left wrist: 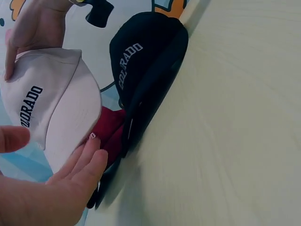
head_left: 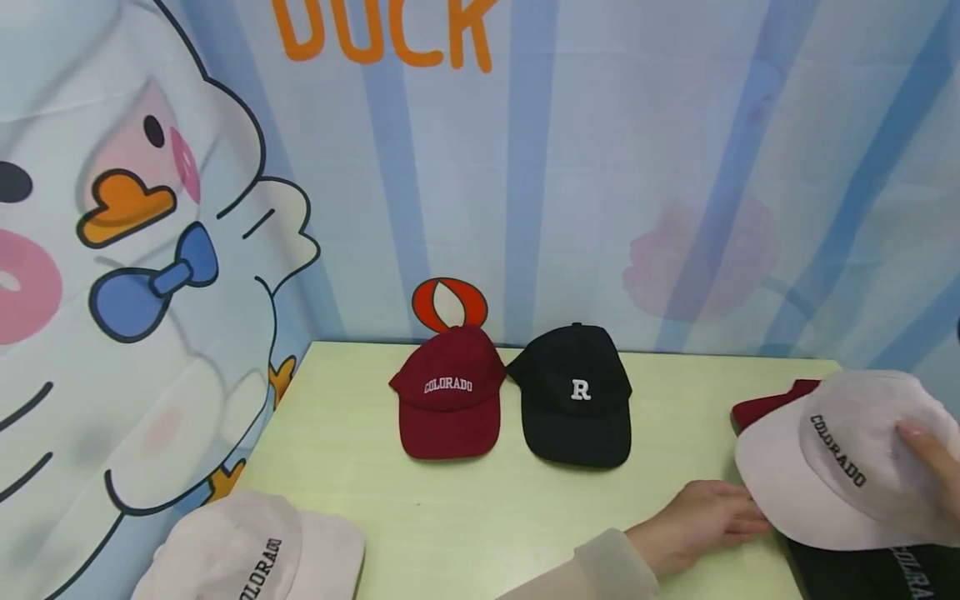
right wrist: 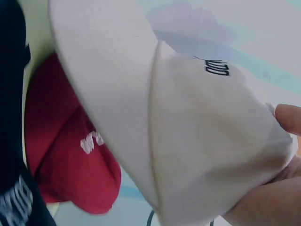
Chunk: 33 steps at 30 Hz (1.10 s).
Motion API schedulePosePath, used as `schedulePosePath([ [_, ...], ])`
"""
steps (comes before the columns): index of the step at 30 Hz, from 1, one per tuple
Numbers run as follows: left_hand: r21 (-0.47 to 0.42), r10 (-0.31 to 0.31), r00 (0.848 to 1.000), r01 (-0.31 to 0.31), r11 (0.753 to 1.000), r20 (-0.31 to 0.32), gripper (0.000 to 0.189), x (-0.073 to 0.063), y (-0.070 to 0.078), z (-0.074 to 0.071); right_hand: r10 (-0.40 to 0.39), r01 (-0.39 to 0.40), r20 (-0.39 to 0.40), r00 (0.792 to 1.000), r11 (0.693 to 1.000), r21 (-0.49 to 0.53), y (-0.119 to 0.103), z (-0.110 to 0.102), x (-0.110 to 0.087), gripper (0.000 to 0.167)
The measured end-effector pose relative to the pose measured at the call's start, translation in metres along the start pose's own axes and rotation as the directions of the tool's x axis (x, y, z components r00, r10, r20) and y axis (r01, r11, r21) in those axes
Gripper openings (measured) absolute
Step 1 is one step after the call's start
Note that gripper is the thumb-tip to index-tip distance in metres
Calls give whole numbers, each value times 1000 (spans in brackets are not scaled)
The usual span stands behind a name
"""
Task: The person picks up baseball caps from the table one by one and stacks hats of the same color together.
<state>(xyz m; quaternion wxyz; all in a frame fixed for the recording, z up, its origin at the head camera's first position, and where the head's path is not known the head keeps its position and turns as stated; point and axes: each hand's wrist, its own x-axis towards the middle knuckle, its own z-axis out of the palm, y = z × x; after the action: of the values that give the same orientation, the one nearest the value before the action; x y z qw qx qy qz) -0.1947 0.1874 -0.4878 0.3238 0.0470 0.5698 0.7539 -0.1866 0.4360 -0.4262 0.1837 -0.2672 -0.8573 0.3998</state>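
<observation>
My right hand (head_left: 933, 458) grips a white baseball cap (head_left: 873, 467) lettered COLORADO by its crown. In the right wrist view the thumb (right wrist: 288, 117) lies on the outside of the crown and the rest of that hand wraps its lower edge. The cap is raised over a dark red cap (head_left: 772, 406) and a black cap (head_left: 832, 571) with light lettering. My left hand (head_left: 697, 525) reaches in with extended fingers (left wrist: 89, 162) right at the white brim's edge, beside the red cap. Its thumb (left wrist: 14, 139) is spread apart from them.
A dark red COLORADO cap (head_left: 450, 417) and a black cap (head_left: 577, 408) with an R sit side by side at the back of the pale yellow table (head_left: 420, 525). Another white COLORADO cap (head_left: 258, 550) lies front left. A duck-printed curtain (head_left: 600, 167) hangs behind.
</observation>
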Motion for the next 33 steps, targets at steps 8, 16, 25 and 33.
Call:
schedulePosePath([
  [8,48,-10,999,7,999,43,7,-23,9,-39,-60,40,162,985,991,124,-53,17,-39,51],
  [16,168,-8,993,-13,986,121,7,-48,17,-77,-141,108,218,966,981,158,-76,37,-57,61],
  [25,242,43,999,-48,969,26,38,-69,36,-114,-298,133,316,901,882,453,-97,52,-66,17],
  [33,500,238,966,-158,851,-100,59,-88,67,-149,-373,120,408,834,843,524,-115,74,-81,24],
])
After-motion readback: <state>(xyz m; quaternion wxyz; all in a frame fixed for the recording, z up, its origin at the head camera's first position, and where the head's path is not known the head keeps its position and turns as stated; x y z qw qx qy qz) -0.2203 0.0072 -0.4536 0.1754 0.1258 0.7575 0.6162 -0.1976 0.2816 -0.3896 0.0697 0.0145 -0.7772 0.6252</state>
